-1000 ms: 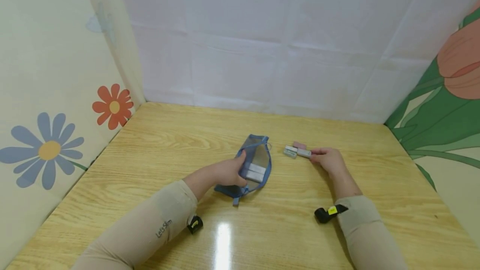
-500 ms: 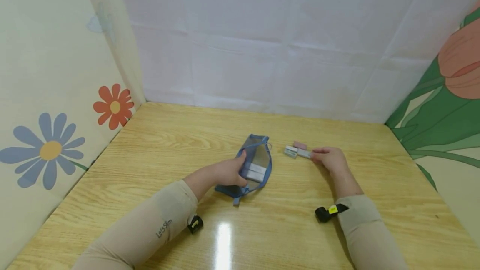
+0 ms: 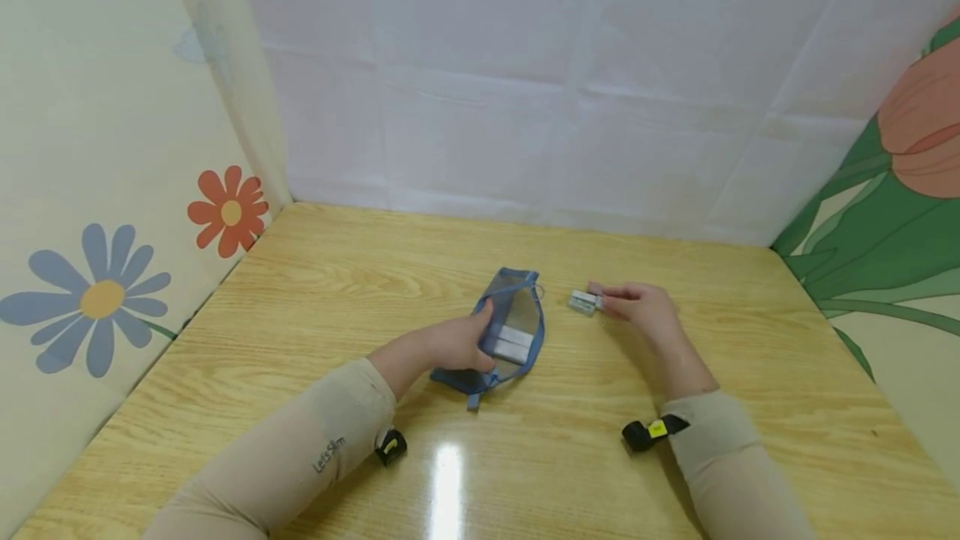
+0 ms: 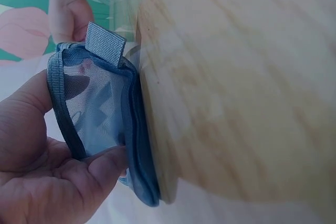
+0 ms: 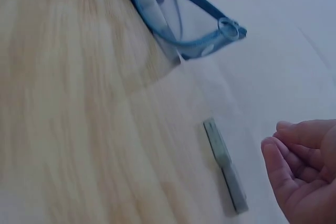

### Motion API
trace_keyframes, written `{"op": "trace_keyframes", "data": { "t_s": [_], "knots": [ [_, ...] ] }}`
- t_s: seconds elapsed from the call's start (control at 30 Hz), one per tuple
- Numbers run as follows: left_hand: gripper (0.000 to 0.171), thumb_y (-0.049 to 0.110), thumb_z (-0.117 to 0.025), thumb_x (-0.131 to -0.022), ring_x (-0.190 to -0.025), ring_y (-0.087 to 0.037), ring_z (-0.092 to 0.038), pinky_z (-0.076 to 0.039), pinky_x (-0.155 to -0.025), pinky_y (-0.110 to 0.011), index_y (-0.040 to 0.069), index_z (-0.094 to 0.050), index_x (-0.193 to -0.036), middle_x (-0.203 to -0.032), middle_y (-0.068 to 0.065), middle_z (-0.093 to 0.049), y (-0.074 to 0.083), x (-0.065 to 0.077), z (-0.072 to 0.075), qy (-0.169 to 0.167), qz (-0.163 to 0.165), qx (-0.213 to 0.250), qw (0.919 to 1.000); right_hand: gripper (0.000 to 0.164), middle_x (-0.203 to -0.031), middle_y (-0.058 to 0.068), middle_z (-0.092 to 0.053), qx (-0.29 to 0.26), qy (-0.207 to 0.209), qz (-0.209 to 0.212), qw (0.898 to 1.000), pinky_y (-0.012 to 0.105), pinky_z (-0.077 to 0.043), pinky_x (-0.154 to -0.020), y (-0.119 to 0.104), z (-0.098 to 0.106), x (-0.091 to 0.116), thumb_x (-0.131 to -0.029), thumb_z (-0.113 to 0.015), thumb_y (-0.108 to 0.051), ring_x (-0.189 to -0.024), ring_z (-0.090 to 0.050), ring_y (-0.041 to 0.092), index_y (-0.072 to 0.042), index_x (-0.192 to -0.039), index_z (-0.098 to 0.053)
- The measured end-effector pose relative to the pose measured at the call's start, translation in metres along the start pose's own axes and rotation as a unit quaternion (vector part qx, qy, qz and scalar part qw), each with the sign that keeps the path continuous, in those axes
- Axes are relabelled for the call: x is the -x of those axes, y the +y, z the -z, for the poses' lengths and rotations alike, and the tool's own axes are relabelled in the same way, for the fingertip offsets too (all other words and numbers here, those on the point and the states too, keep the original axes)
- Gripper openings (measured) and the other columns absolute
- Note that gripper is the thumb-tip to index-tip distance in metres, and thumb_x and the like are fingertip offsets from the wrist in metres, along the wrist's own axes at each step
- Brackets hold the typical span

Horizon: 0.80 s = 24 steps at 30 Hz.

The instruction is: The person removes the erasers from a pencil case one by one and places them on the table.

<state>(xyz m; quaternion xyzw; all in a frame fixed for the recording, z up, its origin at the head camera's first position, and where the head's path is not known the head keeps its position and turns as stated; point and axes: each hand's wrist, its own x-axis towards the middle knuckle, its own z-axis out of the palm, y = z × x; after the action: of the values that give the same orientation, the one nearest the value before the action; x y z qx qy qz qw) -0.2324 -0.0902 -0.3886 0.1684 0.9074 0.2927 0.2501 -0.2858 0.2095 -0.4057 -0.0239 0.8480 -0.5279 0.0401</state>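
My left hand [image 3: 453, 345] grips a blue mesh zip pouch [image 3: 517, 282] by its side, and its mouth gapes. Its thumb and fingers lie on the rim in the left wrist view. Inside the pouch sit two whitish block-shaped items [image 3: 513, 340]. To the right, my right hand [image 3: 645, 307] hovers by a few small blocks, thumb and fingertips close together. A pale green-and-white block [image 3: 582, 302] and part of a pink block [image 3: 595, 287] show beside its fingertips. In the right wrist view, greyish-green blocks [image 5: 224, 163] lie end to end, apart from this hand; nothing shows in its fingers.
The wood-grain table [image 3: 360, 273] ends at a white cloth backdrop [image 3: 480, 107]. Flower-patterned panels stand left and right. A black wrist camera [image 3: 390, 447] is on the left sleeve and another wrist camera [image 3: 641, 436] on the right.
My right hand has moved left from the end of the grey block and now covers most of that block and part of the pink one. The left hand and pouch stay put.
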Motion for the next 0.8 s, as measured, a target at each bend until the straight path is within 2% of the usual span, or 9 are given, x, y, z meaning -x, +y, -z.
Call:
{"op": "trace_keyframes", "data": {
  "t_s": [0.13,0.27,0.33,0.4,0.47,0.57,0.67,0.8],
  "knots": [
    [0.100,0.024,-0.067,-0.081,-0.124,-0.027,-0.041,-0.031,-0.104,-0.039,0.006,0.007,-0.146,-0.145,-0.020,-0.028,0.000,-0.001,0.000,0.001,-0.004,0.001,1.0000,0.034,-0.127,0.020,-0.052,-0.045,-0.027,0.031,0.998,0.021,-0.048,-0.082,-0.009,-0.012,0.004,-0.084,-0.062,-0.003,-0.114,-0.051,0.028,0.010,-0.115,-0.057],
    [0.100,0.024,-0.068,-0.081,-0.122,-0.026,-0.042,-0.032,-0.104,-0.038,0.006,0.007,-0.146,-0.144,-0.021,-0.029,-0.001,-0.001,0.000,0.003,-0.006,0.000,1.0000,0.032,-0.129,0.023,-0.049,-0.035,-0.038,0.053,0.997,0.023,-0.049,-0.083,-0.015,-0.026,0.009,-0.083,-0.065,-0.004,-0.127,-0.038,0.030,0.010,-0.111,-0.060],
    [0.100,0.024,-0.068,-0.081,-0.122,-0.026,-0.042,-0.032,-0.104,-0.038,0.005,0.007,-0.146,-0.144,-0.021,-0.030,-0.002,-0.001,0.000,0.004,-0.007,-0.002,1.0000,0.031,-0.122,0.025,-0.053,-0.032,-0.047,0.068,0.996,0.023,-0.049,-0.082,-0.018,-0.034,0.011,-0.082,-0.065,-0.004,-0.126,-0.039,0.032,0.010,-0.109,-0.061],
    [0.100,0.024,-0.068,-0.081,-0.123,-0.027,-0.041,-0.031,-0.104,-0.038,0.005,0.007,-0.146,-0.144,-0.021,-0.030,-0.002,-0.002,0.000,0.003,-0.008,-0.003,1.0000,0.028,-0.112,0.022,-0.060,-0.016,-0.048,0.082,0.995,0.021,-0.049,-0.080,-0.020,-0.043,0.013,-0.080,-0.067,-0.004,-0.117,-0.048,0.030,0.009,-0.105,-0.063],
    [0.101,0.024,-0.068,-0.081,-0.123,-0.027,-0.041,-0.031,-0.104,-0.038,0.005,0.007,-0.146,-0.144,-0.021,-0.030,-0.003,-0.002,0.000,0.003,-0.008,-0.004,1.0000,0.026,-0.098,0.019,-0.066,-0.005,-0.055,0.091,0.994,0.020,-0.049,-0.077,-0.021,-0.052,0.015,-0.079,-0.068,-0.003,-0.101,-0.057,0.025,0.008,-0.103,-0.065],
    [0.101,0.025,-0.068,-0.081,-0.125,-0.027,-0.039,-0.030,-0.105,-0.039,0.006,0.007,-0.146,-0.145,-0.021,-0.029,-0.003,-0.003,0.000,0.002,-0.007,-0.003,1.0000,0.024,-0.090,0.012,-0.068,0.024,-0.069,0.097,0.993,0.021,-0.048,-0.073,-0.021,-0.062,0.017,-0.079,-0.068,-0.004,-0.083,-0.060,0.015,0.005,-0.101,-0.066],
    [0.101,0.024,-0.068,-0.081,-0.123,-0.027,-0.041,-0.031,-0.104,-0.038,0.006,0.006,-0.146,-0.144,-0.021,-0.030,-0.003,-0.003,-0.001,0.005,-0.007,-0.005,1.0000,0.025,-0.090,0.010,-0.068,0.037,-0.083,0.096,0.991,0.025,-0.049,-0.074,-0.021,-0.070,0.019,-0.079,-0.068,-0.006,-0.081,-0.060,0.013,0.003,-0.102,-0.066],
    [0.102,0.024,-0.069,-0.080,-0.117,-0.026,-0.046,-0.035,-0.101,-0.038,0.005,0.006,-0.146,-0.142,-0.022,-0.032,-0.003,-0.003,-0.001,0.008,-0.011,-0.003,0.9999,0.025,-0.092,0.011,-0.068,0.041,-0.095,0.095,0.990,0.029,-0.050,-0.077,-0.020,-0.079,0.021,-0.079,-0.068,-0.006,-0.085,-0.062,0.018,0.002,-0.103,-0.066]
  ]
}}
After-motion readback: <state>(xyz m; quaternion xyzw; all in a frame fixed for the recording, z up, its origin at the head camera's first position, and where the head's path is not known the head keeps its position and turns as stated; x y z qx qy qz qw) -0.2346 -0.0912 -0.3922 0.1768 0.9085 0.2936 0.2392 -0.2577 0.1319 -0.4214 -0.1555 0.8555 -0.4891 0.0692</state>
